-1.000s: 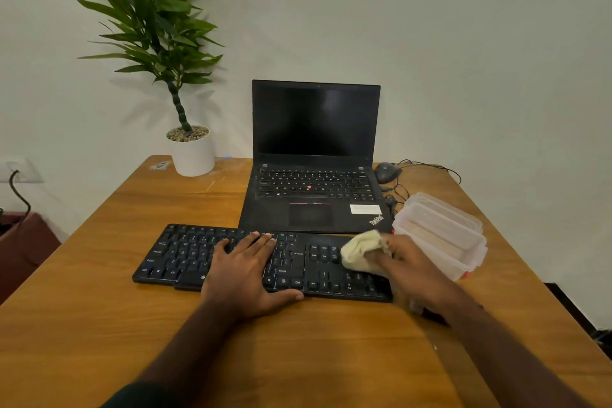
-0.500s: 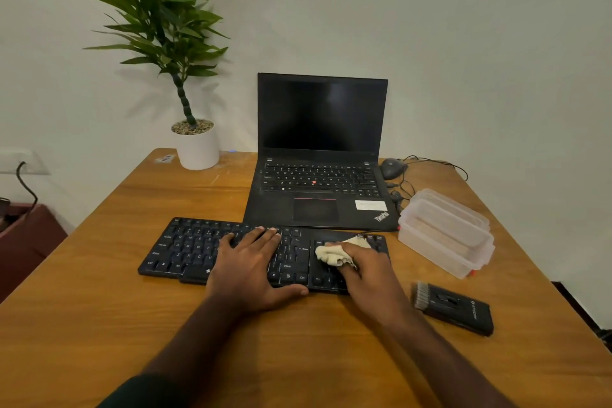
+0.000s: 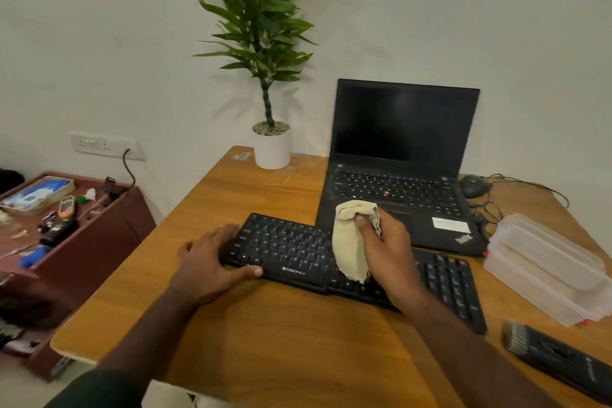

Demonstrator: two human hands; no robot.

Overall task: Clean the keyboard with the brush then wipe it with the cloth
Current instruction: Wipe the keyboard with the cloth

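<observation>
Over the keys' middle, the right hand (image 3: 387, 242) clutches the bunched cream cloth (image 3: 349, 242), which half a second ago was pressed low on the right-hand keys; wiping has travelled leftward. The left hand (image 3: 212, 262), fingers flat, steadies the black keyboard (image 3: 291, 248) on the worktop (image 3: 298, 341). The brush (image 3: 559, 358) lies aside, apparently finished with.

Keyboard (image 3: 298, 252) before laptop (image 3: 397, 175) (brush (image 3: 559, 358) right), on table (image 3: 265, 341).

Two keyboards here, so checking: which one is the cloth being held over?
The separate black keyboard at the table's front, steadied by the left hand; the right hand grips the cloth above it, not the laptop.
</observation>
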